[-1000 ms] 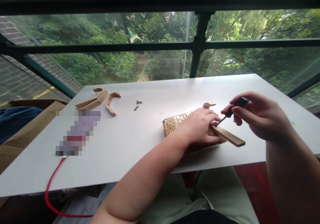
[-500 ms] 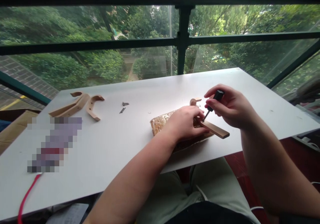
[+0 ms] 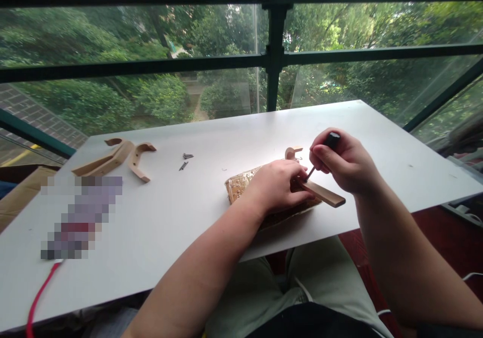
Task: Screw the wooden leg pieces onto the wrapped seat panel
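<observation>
My R hand [image 3: 342, 159] is clamped round screwdriver [image 3: 332, 139], tip down-L on wood bar [image 3: 327, 195]; bar's long axis runs R & toward me. L hand [image 3: 277, 182], nearer, pinches bar's L end atop wrapped block [image 3: 237, 186].

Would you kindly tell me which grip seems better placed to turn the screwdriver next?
Probably the right grip: it holds the black-handled screwdriver, its tip at the wooden piece, while the left grip rests on the wrapped block.

Over there I have the right hand [image 3: 341, 159] gripping a screwdriver [image 3: 332, 139] against a wooden strip [image 3: 326, 195] the left hand [image 3: 276, 183] holds.
</observation>
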Action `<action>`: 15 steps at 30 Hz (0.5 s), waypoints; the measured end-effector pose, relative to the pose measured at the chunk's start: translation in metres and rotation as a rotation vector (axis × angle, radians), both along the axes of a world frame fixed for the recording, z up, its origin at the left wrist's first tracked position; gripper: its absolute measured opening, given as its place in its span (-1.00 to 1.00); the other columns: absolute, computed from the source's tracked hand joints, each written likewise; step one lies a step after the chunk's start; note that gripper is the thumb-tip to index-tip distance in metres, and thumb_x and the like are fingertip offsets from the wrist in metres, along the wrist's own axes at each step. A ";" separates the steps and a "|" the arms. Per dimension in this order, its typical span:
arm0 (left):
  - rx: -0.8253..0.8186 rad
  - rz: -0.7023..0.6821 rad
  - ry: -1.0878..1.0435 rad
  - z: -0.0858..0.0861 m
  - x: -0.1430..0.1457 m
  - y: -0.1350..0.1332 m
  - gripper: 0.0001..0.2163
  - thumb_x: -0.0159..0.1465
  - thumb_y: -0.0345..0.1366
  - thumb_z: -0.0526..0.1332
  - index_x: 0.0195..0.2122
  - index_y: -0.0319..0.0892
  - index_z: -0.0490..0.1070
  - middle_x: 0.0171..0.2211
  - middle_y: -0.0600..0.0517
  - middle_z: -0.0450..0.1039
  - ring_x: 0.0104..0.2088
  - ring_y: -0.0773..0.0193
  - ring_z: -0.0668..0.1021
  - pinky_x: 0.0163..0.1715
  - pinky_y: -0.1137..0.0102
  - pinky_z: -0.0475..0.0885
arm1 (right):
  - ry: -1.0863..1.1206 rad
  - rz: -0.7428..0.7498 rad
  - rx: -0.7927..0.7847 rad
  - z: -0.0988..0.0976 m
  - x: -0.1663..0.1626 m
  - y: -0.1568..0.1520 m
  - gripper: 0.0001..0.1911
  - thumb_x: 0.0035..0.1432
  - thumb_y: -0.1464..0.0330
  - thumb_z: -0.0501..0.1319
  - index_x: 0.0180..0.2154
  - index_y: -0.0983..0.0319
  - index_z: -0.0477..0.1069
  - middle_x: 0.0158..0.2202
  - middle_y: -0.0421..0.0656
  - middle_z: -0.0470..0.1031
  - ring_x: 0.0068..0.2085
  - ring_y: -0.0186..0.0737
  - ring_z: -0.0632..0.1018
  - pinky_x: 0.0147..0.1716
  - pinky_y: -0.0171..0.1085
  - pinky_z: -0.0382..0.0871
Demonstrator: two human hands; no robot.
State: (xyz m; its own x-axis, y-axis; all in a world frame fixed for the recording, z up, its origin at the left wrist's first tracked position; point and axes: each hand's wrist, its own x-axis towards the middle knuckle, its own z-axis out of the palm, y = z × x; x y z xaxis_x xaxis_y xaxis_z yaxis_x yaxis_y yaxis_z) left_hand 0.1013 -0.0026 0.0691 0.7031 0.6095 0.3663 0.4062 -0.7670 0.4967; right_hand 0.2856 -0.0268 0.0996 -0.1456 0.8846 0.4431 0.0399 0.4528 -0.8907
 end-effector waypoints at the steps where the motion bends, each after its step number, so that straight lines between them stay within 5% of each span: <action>1: 0.001 0.003 0.004 0.001 0.000 0.000 -0.70 0.16 -0.02 0.33 -0.22 -0.11 0.48 -0.21 0.01 0.57 -0.19 0.14 0.57 -0.15 0.27 0.45 | 0.012 0.010 -0.005 -0.001 0.000 0.001 -0.91 0.31 0.44 0.18 -0.31 0.22 0.38 -0.56 -0.27 0.35 -0.51 -0.37 0.38 -0.52 -0.29 0.20; 15: -0.037 -0.040 -0.019 0.006 0.001 -0.002 -0.66 0.17 0.04 0.32 -0.21 -0.12 0.49 -0.24 -0.02 0.57 -0.22 0.13 0.58 -0.15 0.26 0.45 | 0.054 0.041 -0.022 -0.003 0.000 0.000 -0.88 0.33 0.39 0.16 -0.32 0.20 0.32 -0.55 -0.26 0.34 -0.53 -0.36 0.30 -0.53 -0.29 0.12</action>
